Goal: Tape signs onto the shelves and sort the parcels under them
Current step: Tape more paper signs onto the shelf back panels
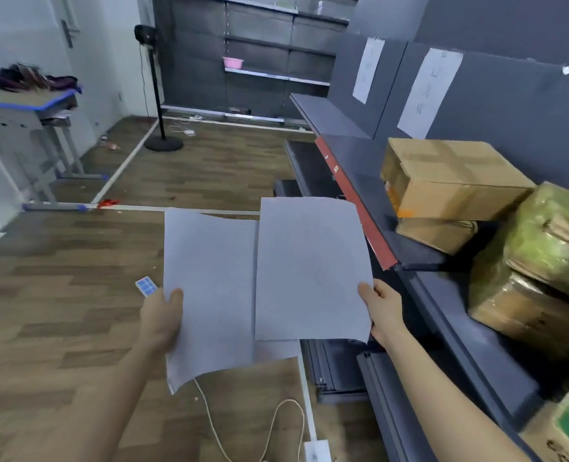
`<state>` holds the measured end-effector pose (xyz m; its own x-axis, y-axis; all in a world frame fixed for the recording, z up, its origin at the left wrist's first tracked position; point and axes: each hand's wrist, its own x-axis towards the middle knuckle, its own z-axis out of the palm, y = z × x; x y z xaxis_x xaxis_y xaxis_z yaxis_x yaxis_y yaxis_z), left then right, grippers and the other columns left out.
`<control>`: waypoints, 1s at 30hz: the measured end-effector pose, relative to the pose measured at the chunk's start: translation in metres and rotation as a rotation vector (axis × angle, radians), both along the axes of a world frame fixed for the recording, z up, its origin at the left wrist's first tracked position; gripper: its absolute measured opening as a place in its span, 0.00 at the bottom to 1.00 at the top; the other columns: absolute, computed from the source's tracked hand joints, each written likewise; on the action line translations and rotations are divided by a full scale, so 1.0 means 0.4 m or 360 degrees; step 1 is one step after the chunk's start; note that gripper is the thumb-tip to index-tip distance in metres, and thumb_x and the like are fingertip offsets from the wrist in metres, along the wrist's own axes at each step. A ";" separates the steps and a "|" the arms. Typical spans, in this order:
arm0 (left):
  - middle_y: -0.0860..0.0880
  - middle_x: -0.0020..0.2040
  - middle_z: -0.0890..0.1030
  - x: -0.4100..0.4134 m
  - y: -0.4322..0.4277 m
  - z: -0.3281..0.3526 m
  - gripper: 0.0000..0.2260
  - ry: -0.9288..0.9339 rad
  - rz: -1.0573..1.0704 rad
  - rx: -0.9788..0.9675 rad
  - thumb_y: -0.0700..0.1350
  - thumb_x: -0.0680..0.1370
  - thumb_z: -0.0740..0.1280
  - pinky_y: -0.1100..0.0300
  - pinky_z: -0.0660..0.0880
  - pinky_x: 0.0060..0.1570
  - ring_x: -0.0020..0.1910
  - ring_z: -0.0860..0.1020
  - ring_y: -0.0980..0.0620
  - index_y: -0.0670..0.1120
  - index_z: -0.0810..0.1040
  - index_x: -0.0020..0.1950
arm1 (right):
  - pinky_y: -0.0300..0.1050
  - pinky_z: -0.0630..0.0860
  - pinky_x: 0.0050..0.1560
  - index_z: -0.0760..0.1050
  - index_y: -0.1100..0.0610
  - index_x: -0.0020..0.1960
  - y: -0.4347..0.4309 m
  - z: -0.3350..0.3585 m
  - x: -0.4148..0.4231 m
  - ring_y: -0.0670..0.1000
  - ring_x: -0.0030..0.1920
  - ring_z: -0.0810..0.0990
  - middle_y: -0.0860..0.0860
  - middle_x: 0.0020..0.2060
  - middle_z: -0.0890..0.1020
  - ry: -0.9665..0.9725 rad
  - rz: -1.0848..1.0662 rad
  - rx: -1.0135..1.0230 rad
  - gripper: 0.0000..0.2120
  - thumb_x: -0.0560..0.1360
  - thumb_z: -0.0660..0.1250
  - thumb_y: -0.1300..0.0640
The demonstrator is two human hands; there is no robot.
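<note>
My left hand grips a white paper sheet by its left edge. My right hand pinches a second white sheet at its right edge; this one overlaps the first. Both sheets are held over the floor, left of the grey shelf. Two paper signs are stuck on the shelf's back panel. Cardboard parcels and green-wrapped parcels sit on the shelf at the right.
A small blue-and-white card lies on the wooden floor beside my left hand. A white cable and adapter lie below the sheets. A standing fan, a desk and another shelf unit stand at the back.
</note>
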<state>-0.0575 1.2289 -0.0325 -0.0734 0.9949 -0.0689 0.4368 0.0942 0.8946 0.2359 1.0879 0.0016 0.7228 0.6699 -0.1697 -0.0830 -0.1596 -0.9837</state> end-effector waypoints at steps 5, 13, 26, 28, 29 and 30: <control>0.45 0.30 0.67 0.117 0.212 0.021 0.16 0.0024 0.0063 0.0039 0.38 0.78 0.59 0.54 0.62 0.39 0.37 0.68 0.42 0.42 0.63 0.30 | 0.43 0.72 0.36 0.74 0.61 0.43 0.226 0.026 0.121 0.53 0.37 0.76 0.56 0.39 0.79 0.0016 0.0024 0.0038 0.07 0.79 0.60 0.65; 0.28 0.42 0.77 0.243 0.470 -0.020 0.14 -0.0020 0.0061 0.0032 0.39 0.78 0.61 0.49 0.67 0.39 0.46 0.76 0.31 0.39 0.69 0.31 | 0.44 0.75 0.38 0.76 0.60 0.44 0.475 0.013 0.239 0.52 0.39 0.78 0.56 0.41 0.81 0.0061 0.0004 0.0018 0.07 0.78 0.61 0.65; 0.44 0.31 0.71 0.437 1.084 0.003 0.13 -0.0099 -0.0388 0.0066 0.38 0.77 0.59 0.54 0.64 0.35 0.34 0.67 0.48 0.39 0.68 0.32 | 0.44 0.66 0.36 0.69 0.62 0.37 0.862 -0.014 0.382 0.53 0.35 0.69 0.56 0.33 0.72 0.0064 -0.0622 0.0027 0.10 0.77 0.60 0.68; 0.43 0.31 0.72 0.472 1.176 0.019 0.14 -0.0057 -0.0453 0.0086 0.38 0.77 0.59 0.54 0.64 0.36 0.34 0.68 0.47 0.38 0.69 0.32 | 0.43 0.66 0.35 0.67 0.61 0.33 0.892 -0.005 0.408 0.52 0.33 0.68 0.55 0.30 0.71 0.0080 -0.0752 0.0048 0.13 0.77 0.61 0.68; 0.43 0.30 0.70 0.494 1.214 0.024 0.15 -0.0041 -0.0488 0.0102 0.38 0.78 0.59 0.54 0.63 0.35 0.33 0.66 0.47 0.39 0.67 0.30 | 0.43 0.65 0.34 0.67 0.61 0.33 0.902 -0.003 0.420 0.51 0.32 0.68 0.55 0.30 0.71 0.0087 -0.0813 0.0041 0.14 0.77 0.61 0.67; 0.44 0.29 0.68 0.518 1.247 0.027 0.16 -0.0039 -0.0522 0.0110 0.38 0.77 0.59 0.54 0.61 0.33 0.32 0.65 0.48 0.41 0.65 0.29 | 0.43 0.65 0.34 0.67 0.61 0.33 0.909 -0.004 0.434 0.52 0.33 0.68 0.56 0.31 0.71 0.0094 -0.0872 0.0029 0.13 0.76 0.61 0.67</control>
<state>0.1496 1.7276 -0.0219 0.2522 0.9677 0.0017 0.4119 -0.1090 0.9047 0.4094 1.4517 0.0001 0.9562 0.2015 -0.2122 -0.2042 -0.0602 -0.9771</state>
